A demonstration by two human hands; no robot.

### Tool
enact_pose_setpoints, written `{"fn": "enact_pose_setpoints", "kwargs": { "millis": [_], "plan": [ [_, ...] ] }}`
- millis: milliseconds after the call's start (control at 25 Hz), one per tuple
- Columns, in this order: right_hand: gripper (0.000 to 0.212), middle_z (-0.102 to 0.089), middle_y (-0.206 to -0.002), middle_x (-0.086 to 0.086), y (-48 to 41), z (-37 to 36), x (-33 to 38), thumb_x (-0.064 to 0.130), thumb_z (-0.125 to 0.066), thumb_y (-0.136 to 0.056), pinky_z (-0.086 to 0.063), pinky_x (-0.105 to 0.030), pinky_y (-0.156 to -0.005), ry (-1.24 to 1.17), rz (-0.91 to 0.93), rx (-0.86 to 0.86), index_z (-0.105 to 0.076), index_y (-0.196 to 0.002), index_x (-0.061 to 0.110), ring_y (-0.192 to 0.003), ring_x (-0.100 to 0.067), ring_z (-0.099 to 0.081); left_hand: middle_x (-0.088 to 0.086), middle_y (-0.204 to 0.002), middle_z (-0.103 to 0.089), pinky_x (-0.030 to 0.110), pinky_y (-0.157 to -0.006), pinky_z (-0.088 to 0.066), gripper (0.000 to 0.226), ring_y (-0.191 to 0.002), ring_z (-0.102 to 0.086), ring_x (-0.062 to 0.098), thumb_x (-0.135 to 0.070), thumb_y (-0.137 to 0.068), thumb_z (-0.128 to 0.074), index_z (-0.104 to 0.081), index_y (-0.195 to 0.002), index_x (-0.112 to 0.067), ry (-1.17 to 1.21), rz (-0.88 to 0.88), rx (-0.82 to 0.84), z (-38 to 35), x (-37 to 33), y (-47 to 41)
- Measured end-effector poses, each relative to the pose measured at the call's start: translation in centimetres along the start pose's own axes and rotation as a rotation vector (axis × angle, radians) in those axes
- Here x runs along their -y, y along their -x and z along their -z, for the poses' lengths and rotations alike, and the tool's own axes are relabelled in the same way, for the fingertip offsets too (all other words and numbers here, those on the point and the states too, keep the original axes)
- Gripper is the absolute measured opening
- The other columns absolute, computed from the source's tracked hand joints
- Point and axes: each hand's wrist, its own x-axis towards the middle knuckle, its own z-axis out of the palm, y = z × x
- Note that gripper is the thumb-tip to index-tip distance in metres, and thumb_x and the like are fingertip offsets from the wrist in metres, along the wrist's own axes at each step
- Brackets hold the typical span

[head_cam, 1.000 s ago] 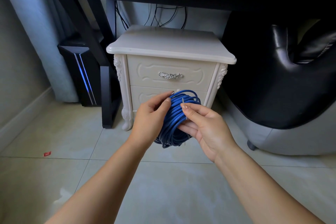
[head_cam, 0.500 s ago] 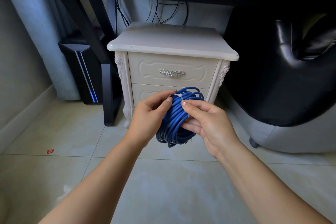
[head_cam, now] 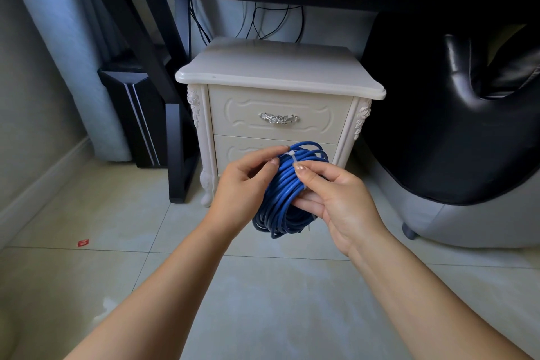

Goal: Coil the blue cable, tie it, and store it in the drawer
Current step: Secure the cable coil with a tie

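Tying: caught mid-step, with the white tie (head_cam: 293, 158) now laid plainly over the top strands of the blue cable (head_cam: 280, 199), against only a sliver of white a second ago; coil and hands otherwise hardly shifted.
Meaning for the task: coiling judged done; tie probably round the bundle but not yet seen drawn snug; storing not begun.
Left hand (head_cam: 242, 184): curled against the coil's left side, thumb and forefinger closing on the top strands right at the tie's head; loose end of the tie possibly between those tips, impossible to tell.
Right hand (head_cam: 336, 202): gripping the coil from the right, thumb pressed down on the tie, other fingers hooked under the strands.
Cable position: upright in the air between both hands, near, just in front of the nightstand (head_cam: 277, 67), above the tiled floor (head_cam: 263, 301) and touching neither.
Drawers: both closed; top drawer (head_cam: 239, 114) with its silver handle (head_cam: 278, 118) just beyond the coil, lower drawer (head_cam: 236, 152) partly hidden behind it.
Next need, as a guess: cinching the tie, then freeing one hand for the handle.
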Motion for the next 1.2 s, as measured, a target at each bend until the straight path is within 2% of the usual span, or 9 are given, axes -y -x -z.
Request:
{"fn": "enact_pose_setpoints", "kwargs": {
  "millis": [320,440,560,760,840,920,1040,1120,1200],
  "plan": [
    [0.009,-0.075,-0.098,-0.017,0.1,-0.2,0.2,0.007,-0.066,-0.09,-0.061,-0.036,-0.077,-0.012,0.003,-0.014,-0.073,-0.095,0.006,-0.09,-0.031,-0.074,-0.014,-0.108,-0.073,0.02,-0.09,-0.051,0.022,-0.106,-0.066,0.002,-0.013,-0.091,-0.066,-0.073,-0.109,-0.024,-0.035,-0.068,0.051,0.1,0.2,0.3],
    [0.009,-0.075,-0.098,-0.017,0.0,-0.3,0.2,0.009,-0.068,-0.089,-0.06,-0.032,-0.071,-0.016,0.007,-0.044,-0.074,-0.095,0.007,-0.088,-0.029,-0.074,-0.015,-0.113,-0.068,0.02,-0.09,-0.049,0.04,-0.109,-0.062,0.001,-0.017,-0.078,-0.081,-0.068,-0.114,-0.03,-0.2,-0.142,0.089,0.0,0.7,0.5],
    [0.009,-0.076,-0.097,-0.014,0.1,-0.5,0.1,0.01,-0.069,-0.088,-0.06,-0.032,-0.071,-0.014,0.019,-0.061,-0.075,-0.095,0.008,-0.088,-0.026,-0.074,-0.017,-0.114,-0.061,0.016,-0.088,-0.046,0.05,-0.109,-0.058,0.001,-0.028,-0.069,-0.086,-0.058,-0.109,-0.039,-0.439,-0.263,-0.017,-0.9,1.5,0.8],
    [0.019,-0.075,-0.095,-0.017,0.0,-0.6,0.7,0.018,-0.069,-0.09,-0.061,-0.037,-0.071,-0.018,-0.021,-0.031,-0.063,-0.105,0.008,-0.084,-0.029,-0.075,-0.015,-0.104,-0.066,0.025,-0.083,-0.052,0.039,-0.098,-0.062,0.003,-0.029,-0.069,-0.083,-0.063,-0.102,-0.037,-0.376,-0.294,-0.158,-1.4,1.8,0.8],
    [0.019,-0.076,-0.083,-0.015,0.0,-0.1,2.1,0.027,-0.059,-0.097,-0.061,-0.035,-0.064,0.144,-0.051,0.034,-0.06,-0.109,0.013,-0.075,-0.028,-0.075,-0.015,-0.102,-0.068,0.027,-0.083,-0.053,0.039,-0.096,-0.063,0.004,-0.025,-0.07,-0.085,-0.065,-0.1,-0.038,-0.365,-0.283,-0.166,-1.0,1.6,0.7],
    [0.021,-0.075,-0.071,-0.007,-0.4,0.9,3.0,0.034,-0.054,-0.099,-0.059,-0.031,-0.061,0.498,0.08,-0.003,-0.066,-0.107,0.019,-0.068,-0.022,-0.074,-0.016,-0.102,-0.069,0.027,-0.084,-0.053,0.042,-0.096,-0.064,0.004,-0.023,-0.068,-0.087,-0.064,-0.097,-0.043,-0.378,-0.277,-0.146,-0.7,1.5,0.6],
    [0.01,-0.067,-0.088,0.008,-1.2,1.6,3.2,0.038,-0.062,-0.092,-0.046,-0.024,-0.082,0.897,0.446,-0.085,-0.072,-0.091,0.038,-0.091,-0.008,-0.059,-0.014,-0.101,-0.069,0.025,-0.084,-0.053,0.043,-0.094,-0.065,0.004,-0.023,-0.067,-0.088,-0.066,-0.098,-0.043,-0.392,-0.263,-0.096,-0.7,1.6,0.7],
    [0.013,-0.065,-0.099,0.012,-1.4,1.4,3.0,0.03,-0.068,-0.089,-0.044,-0.022,-0.093,0.889,0.476,0.019,-0.072,-0.087,0.042,-0.1,-0.001,-0.057,-0.014,-0.101,-0.07,0.024,-0.085,-0.053,0.042,-0.094,-0.066,0.004,-0.021,-0.068,-0.088,-0.068,-0.1,-0.041,-0.385,-0.273,-0.066,-1.0,1.6,0.8],
    [0.013,-0.069,-0.101,0.012,-1.7,1.4,2.5,0.023,-0.072,-0.087,-0.049,-0.03,-0.096,0.774,0.435,0.05,-0.074,-0.084,0.035,-0.101,-0.002,-0.064,-0.013,-0.101,-0.071,0.024,-0.085,-0.053,0.041,-0.095,-0.067,0.004,-0.02,-0.069,-0.087,-0.07,-0.101,-0.037,-0.367,-0.272,-0.044,-1.2,1.6,0.8]
  ]
}}
